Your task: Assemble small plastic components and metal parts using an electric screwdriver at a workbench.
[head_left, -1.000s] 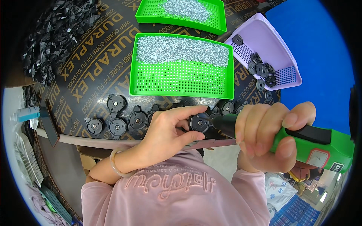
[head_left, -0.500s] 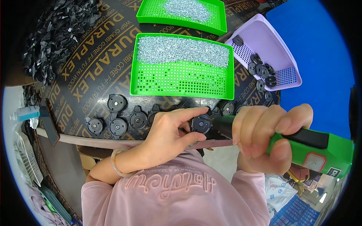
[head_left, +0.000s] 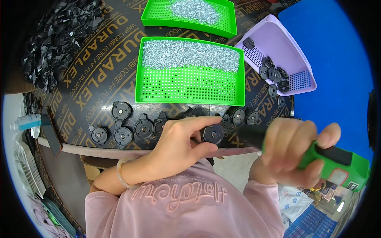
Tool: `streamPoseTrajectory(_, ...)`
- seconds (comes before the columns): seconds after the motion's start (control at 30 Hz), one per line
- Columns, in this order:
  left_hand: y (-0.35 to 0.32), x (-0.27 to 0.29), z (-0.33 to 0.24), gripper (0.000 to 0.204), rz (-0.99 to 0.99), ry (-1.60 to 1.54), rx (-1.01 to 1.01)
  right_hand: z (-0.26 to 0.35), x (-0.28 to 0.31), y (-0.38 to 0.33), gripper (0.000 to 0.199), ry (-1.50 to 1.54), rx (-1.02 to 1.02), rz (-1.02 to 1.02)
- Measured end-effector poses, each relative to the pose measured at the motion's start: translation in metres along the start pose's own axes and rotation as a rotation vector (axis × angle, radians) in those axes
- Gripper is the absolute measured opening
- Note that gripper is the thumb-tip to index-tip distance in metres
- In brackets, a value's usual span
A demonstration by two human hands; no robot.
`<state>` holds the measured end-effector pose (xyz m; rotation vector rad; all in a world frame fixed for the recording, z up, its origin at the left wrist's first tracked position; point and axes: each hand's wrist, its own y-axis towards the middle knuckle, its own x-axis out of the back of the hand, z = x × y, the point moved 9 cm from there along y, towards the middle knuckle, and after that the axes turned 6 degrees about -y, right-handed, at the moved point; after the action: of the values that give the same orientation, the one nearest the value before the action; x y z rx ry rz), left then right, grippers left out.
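Observation:
A round black plastic part (head_left: 213, 134) with a small metal screw at its centre sits at the table's front edge. My left hand (head_left: 174, 137) pinches it between index finger and thumb. My right hand (head_left: 291, 148) is wrapped around a green and black power screwdriver (head_left: 339, 168), slightly blurred by motion. The tool's dark front end (head_left: 252, 137) points left, apart from the part. More black round parts, one of them (head_left: 144, 129) close by my left hand, lie in a loose row to either side.
A green perforated tray (head_left: 190, 95) of small silvery screws stands behind the row, with a second green tray (head_left: 149, 18) beyond. At right is a lilac basket (head_left: 295, 59) with several black discs. Loose black pieces (head_left: 63, 39) are heaped at far left.
My right hand has drawn the power screwdriver right and a little toward me, off the held part. My left hand keeps its hold, nearly still.

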<state>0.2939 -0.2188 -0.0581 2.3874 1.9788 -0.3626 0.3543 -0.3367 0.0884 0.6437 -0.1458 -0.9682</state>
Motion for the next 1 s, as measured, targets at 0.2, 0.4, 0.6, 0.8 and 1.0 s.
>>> streamPoseTrajectory(0.2, 0.001, 0.016, -0.001, 0.055, -0.191, -0.145, -0.061, -0.049, 0.058, -0.002, 0.030, -0.211, -0.003, -0.252)
streamPoseTrajectory(0.4, 0.000, 0.020, 0.007, 0.057, -0.185, -0.106, -0.059, -0.068, 0.067, -0.005, 0.026, -0.246, 0.018, -0.319)
streamPoseTrajectory(0.6, -0.002, 0.022, 0.006, 0.059, -0.133, -0.088, 0.016, -0.071, 0.066, -0.005, 0.023, -0.236, 0.012, -0.316)
streamPoseTrajectory(0.8, 0.000, 0.020, 0.007, 0.060, -0.141, -0.101, 0.028, -0.069, 0.066, -0.004, 0.023, -0.267, 0.021, -0.312)
streamPoseTrajectory(1.0, -0.003, 0.026, 0.011, 0.057, -0.226, -0.100, -0.030, -0.034, 0.046, 0.000, 0.026, -0.096, -0.030, -0.221)
